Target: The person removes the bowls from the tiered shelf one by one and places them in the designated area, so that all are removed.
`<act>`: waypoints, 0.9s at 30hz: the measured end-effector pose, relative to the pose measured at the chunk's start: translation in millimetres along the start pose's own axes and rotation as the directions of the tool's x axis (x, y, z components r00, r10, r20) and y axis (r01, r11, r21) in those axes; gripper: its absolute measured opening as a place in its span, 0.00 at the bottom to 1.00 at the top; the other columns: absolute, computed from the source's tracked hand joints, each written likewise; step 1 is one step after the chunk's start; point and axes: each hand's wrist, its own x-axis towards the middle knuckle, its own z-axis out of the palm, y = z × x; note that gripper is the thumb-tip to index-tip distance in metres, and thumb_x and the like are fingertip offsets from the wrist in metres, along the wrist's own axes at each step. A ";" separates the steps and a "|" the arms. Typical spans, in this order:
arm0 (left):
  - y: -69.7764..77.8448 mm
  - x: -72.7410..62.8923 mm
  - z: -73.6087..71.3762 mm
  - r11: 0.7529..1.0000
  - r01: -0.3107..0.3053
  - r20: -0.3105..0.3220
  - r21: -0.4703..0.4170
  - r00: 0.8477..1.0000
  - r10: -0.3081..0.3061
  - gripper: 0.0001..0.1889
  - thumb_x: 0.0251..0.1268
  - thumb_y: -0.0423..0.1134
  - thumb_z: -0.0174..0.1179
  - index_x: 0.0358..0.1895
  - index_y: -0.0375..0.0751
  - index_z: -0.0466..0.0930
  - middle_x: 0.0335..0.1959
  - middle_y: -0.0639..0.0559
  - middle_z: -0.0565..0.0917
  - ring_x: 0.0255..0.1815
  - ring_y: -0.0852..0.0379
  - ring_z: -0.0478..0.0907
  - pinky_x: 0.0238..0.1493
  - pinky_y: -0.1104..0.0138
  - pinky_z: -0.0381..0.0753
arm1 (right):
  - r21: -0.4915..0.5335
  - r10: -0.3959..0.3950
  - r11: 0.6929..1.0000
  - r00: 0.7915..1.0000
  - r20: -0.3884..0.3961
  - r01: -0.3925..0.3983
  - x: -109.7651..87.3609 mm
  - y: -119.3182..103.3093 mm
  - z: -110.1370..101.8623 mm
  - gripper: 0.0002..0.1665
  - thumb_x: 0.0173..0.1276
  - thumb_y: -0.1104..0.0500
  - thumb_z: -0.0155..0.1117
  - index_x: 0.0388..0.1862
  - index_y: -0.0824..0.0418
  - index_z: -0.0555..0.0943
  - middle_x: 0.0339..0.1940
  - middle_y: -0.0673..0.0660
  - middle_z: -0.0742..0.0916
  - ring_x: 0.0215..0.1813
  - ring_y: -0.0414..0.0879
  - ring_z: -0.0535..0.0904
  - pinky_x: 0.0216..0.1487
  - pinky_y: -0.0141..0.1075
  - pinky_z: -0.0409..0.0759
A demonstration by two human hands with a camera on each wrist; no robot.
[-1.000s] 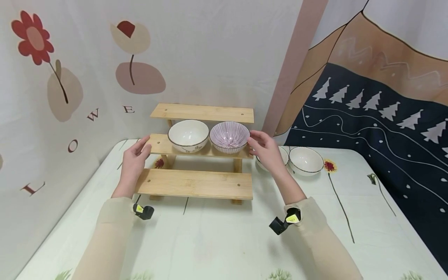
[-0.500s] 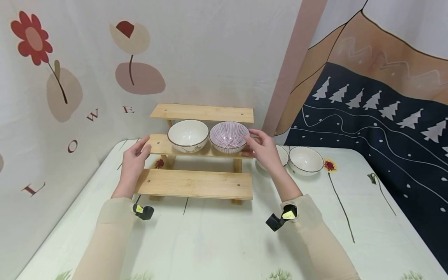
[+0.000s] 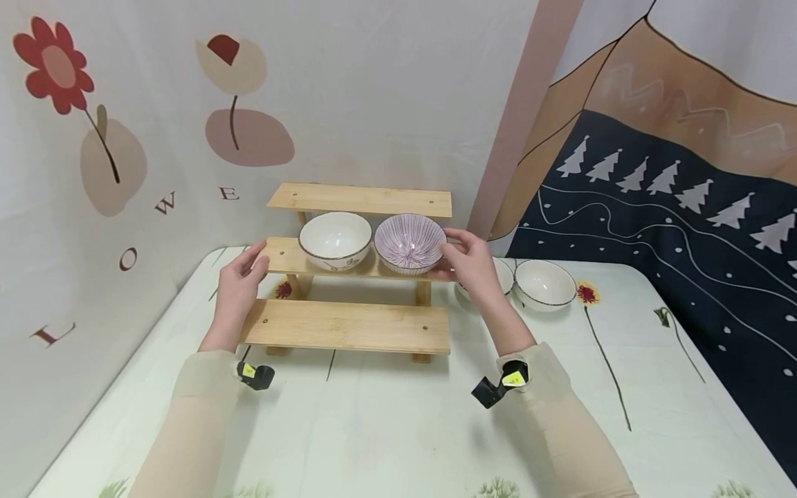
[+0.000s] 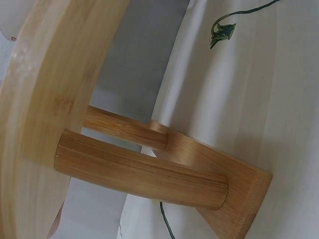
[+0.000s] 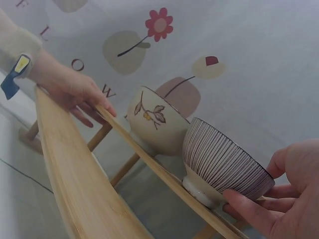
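A purple-striped bowl (image 3: pixel 409 243) sits at the right end of the middle shelf of a three-tier wooden rack (image 3: pixel 349 325). My right hand (image 3: pixel 473 266) holds its right side, the thumb on the near wall and fingers behind and low, as the right wrist view shows. Left of it on the same shelf stands a white bowl (image 3: pixel 335 242) with a leaf-and-flower pattern (image 5: pixel 154 115) outside. My left hand (image 3: pixel 239 280) grips that shelf's left end, thumb and fingers at the edge. In the left wrist view a board and its wooden legs (image 4: pixel 139 172) show, with no hand.
Two more white bowls stand on the table right of the rack: one (image 3: pixel 503 275) partly behind my right hand, the other (image 3: pixel 544 286) beside it. The top shelf (image 3: pixel 361 200) is close to the printed backdrop (image 3: pixel 386 104). A flower-print cloth (image 3: pixel 373 429) covers the table.
My right hand has moved slightly left, its fingers further round the striped bowl. That bowl has shifted a little to the right. The left hand and the rack stay put.
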 end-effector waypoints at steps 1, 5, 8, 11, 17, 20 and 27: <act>0.2 0.0 0.1 1.000 -0.002 0.000 0.000 1.000 0.002 0.29 0.79 0.52 0.45 0.77 0.47 0.61 0.78 0.47 0.64 0.74 0.45 0.68 0.69 0.72 0.75 | -0.004 0.000 1.000 1.000 -0.001 0.000 -0.7 -0.5 -0.6 0.27 0.73 0.66 0.51 0.71 0.65 0.69 0.60 0.70 0.83 0.30 0.37 0.85 0.34 0.31 0.90; -0.3 0.6 0.8 1.000 -0.017 0.004 -0.004 1.000 0.017 0.28 0.79 0.51 0.45 0.77 0.48 0.61 0.78 0.47 0.63 0.75 0.44 0.67 0.68 0.73 0.75 | -0.024 -0.006 1.000 1.000 -0.010 0.006 -4.4 -2.3 -4.4 0.28 0.72 0.67 0.50 0.71 0.64 0.70 0.59 0.70 0.84 0.30 0.38 0.86 0.35 0.31 0.90; -0.5 0.5 0.7 1.000 -0.020 0.007 -0.008 1.000 0.020 0.27 0.80 0.50 0.45 0.77 0.48 0.60 0.79 0.47 0.62 0.75 0.44 0.66 0.67 0.75 0.75 | -0.037 -0.015 0.999 1.000 -0.013 0.015 -6.4 -1.5 -8.8 0.28 0.71 0.67 0.50 0.71 0.64 0.70 0.59 0.71 0.83 0.31 0.38 0.86 0.37 0.33 0.90; -0.2 -0.4 0.2 1.000 -0.011 0.009 -0.014 1.000 0.011 0.28 0.80 0.50 0.45 0.77 0.48 0.60 0.79 0.48 0.61 0.75 0.44 0.66 0.67 0.75 0.74 | -0.043 -0.025 0.999 1.000 -0.013 0.024 -7.7 0.4 -14.5 0.29 0.71 0.67 0.50 0.71 0.65 0.70 0.60 0.72 0.82 0.36 0.40 0.87 0.40 0.35 0.91; 0.6 -2.0 -1.0 1.000 0.001 0.016 -0.016 1.000 -0.001 0.29 0.79 0.52 0.45 0.77 0.46 0.60 0.79 0.48 0.60 0.76 0.45 0.65 0.68 0.76 0.73 | -0.053 -0.025 0.998 0.999 -0.021 0.024 -13.5 1.8 -27.6 0.30 0.68 0.68 0.49 0.70 0.64 0.71 0.60 0.70 0.83 0.41 0.45 0.89 0.41 0.37 0.91; 1.3 -2.5 -1.2 1.000 0.005 0.018 -0.015 1.000 -0.004 0.29 0.79 0.52 0.44 0.77 0.46 0.60 0.80 0.48 0.60 0.76 0.44 0.65 0.69 0.74 0.73 | -0.059 -0.026 0.998 0.999 -0.018 0.025 -18.3 1.1 -33.8 0.30 0.68 0.68 0.49 0.70 0.65 0.71 0.59 0.71 0.83 0.37 0.42 0.89 0.40 0.37 0.91; 1.6 -1.2 0.2 1.000 -0.002 0.017 -0.016 1.000 0.003 0.29 0.80 0.52 0.44 0.77 0.46 0.59 0.79 0.47 0.60 0.75 0.44 0.66 0.69 0.74 0.73 | -0.111 -0.025 0.994 0.999 -0.028 0.021 -31.1 0.5 -49.1 0.29 0.69 0.67 0.49 0.70 0.65 0.71 0.58 0.71 0.83 0.36 0.37 0.88 0.41 0.37 0.91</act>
